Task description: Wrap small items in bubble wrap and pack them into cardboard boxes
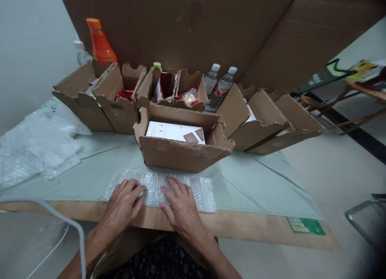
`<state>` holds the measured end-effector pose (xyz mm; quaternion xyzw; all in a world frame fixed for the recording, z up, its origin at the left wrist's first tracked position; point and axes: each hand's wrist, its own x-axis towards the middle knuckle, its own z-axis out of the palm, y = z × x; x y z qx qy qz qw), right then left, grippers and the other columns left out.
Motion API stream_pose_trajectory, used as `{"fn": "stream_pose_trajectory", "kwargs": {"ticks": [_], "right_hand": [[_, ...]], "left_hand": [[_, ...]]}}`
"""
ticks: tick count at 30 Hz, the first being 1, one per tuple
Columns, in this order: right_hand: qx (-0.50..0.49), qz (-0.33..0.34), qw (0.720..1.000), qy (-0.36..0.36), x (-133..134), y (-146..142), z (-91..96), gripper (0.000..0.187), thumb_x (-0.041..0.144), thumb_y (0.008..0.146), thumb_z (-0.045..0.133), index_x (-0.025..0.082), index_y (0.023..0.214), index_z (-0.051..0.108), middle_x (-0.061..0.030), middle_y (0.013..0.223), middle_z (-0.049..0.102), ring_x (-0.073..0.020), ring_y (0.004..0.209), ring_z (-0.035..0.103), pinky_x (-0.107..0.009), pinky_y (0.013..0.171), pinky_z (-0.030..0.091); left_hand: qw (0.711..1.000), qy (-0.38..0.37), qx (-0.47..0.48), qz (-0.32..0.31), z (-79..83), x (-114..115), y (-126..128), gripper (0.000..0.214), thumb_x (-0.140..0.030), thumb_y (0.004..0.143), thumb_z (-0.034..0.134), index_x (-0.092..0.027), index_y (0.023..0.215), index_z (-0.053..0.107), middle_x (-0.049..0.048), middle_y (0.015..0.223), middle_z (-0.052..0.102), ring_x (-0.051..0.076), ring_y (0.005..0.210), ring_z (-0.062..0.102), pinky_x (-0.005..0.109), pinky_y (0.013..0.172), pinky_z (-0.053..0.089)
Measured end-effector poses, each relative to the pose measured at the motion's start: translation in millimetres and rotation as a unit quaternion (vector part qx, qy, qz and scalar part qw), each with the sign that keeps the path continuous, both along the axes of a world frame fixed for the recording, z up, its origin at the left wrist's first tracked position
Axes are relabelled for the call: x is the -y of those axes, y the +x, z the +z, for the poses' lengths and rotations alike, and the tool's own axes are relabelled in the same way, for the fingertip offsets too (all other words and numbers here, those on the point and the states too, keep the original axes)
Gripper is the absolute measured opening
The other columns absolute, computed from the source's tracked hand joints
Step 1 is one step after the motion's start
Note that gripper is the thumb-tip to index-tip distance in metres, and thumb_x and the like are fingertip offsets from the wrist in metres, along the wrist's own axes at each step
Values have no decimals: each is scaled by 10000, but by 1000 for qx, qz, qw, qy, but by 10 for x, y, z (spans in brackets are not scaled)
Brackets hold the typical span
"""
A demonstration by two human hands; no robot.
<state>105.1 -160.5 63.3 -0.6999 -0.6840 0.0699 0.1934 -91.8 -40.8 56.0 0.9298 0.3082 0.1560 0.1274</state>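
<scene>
A strip of clear bubble wrap (203, 192) lies flat along the table's near edge. My left hand (128, 196) rests on its left part, fingers bent, with a gap between thumb and forefinger. On the middle of the same strip lies my right hand (181, 200), its fingers spread and pressed down lightly. Just beyond the wrap stands a cardboard bin (181, 154) with a white box (171, 132) inside.
More cardboard bins (117, 118) line the back, some holding packets. An orange bottle (102, 48) and two clear bottles (221, 88) stand behind them. Loose bubble wrap (45, 142) is heaped at left. A grey cable (72, 222) arches at lower left.
</scene>
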Motion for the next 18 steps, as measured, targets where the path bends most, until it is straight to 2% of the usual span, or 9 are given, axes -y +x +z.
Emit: {"fn": "stream_pose_trajectory", "kwargs": {"ticks": [2, 5, 7, 9, 11, 13, 16, 18], "right_hand": [[30, -14, 999, -12, 165, 171, -125, 373, 271, 979, 536, 228, 1344, 600, -104, 1490, 549, -302, 1356, 494, -492, 1046, 436], [97, -129, 987, 19, 662, 668, -278, 397, 321, 1017, 442, 213, 1366, 596, -120, 1458, 582, -324, 1340, 521, -499, 1001, 451], [123, -205, 970, 53, 948, 973, -281, 397, 372, 1030, 401, 179, 1264, 657, -147, 1334, 670, -329, 1245, 599, -491, 957, 472], [123, -229, 962, 86, 1054, 1153, -221, 404, 409, 1030, 398, 165, 1187, 679, -151, 1236, 717, -316, 1173, 646, -471, 933, 489], [112, -208, 967, 98, 967, 1204, -153, 409, 434, 1024, 412, 167, 1211, 660, -143, 1248, 712, -301, 1173, 647, -451, 930, 498], [108, -183, 974, 80, 766, 1173, -124, 442, 454, 1014, 420, 161, 1273, 626, -150, 1311, 676, -303, 1205, 625, -453, 933, 504], [114, -177, 977, 41, 483, 1087, -183, 473, 471, 990, 435, 131, 1254, 632, -190, 1339, 647, -352, 1221, 606, -504, 926, 508], [104, -174, 978, 43, 407, 1044, -251, 424, 452, 977, 440, 140, 1145, 674, -195, 1321, 656, -370, 1210, 612, -526, 914, 512]], "left_hand": [[1000, -6, -20, 2, -75, -51, -11, 253, -161, 935, 468, -216, 1025, 697, 82, 970, 667, 273, 889, 590, 414, 763, 472], [1000, -11, -19, -5, -127, -97, -25, 230, -191, 932, 494, -228, 1040, 694, 78, 988, 663, 273, 899, 587, 409, 757, 463], [1000, -18, -5, -12, -118, -104, -25, 209, -209, 937, 505, -235, 1020, 695, 67, 966, 657, 258, 881, 586, 396, 758, 468], [999, -27, 32, -15, -80, -114, -50, 207, -222, 950, 497, -228, 1026, 689, 64, 975, 646, 240, 904, 595, 375, 791, 487], [997, -13, 78, 17, -25, -141, -131, 225, -251, 968, 480, -206, 1064, 678, 77, 1024, 635, 231, 959, 608, 360, 852, 502], [991, 27, 89, 93, 31, -178, -270, 270, -315, 971, 483, -176, 1113, 666, 103, 1067, 628, 251, 999, 615, 378, 893, 505], [973, 67, -3, 219, 70, -211, -477, 374, -437, 919, 535, -140, 1106, 667, 132, 1015, 635, 317, 974, 618, 446, 873, 507], [962, 45, -65, 262, 48, -206, -531, 376, -467, 874, 560, -142, 1023, 677, 132, 944, 638, 340, 941, 616, 468, 849, 505]]}}
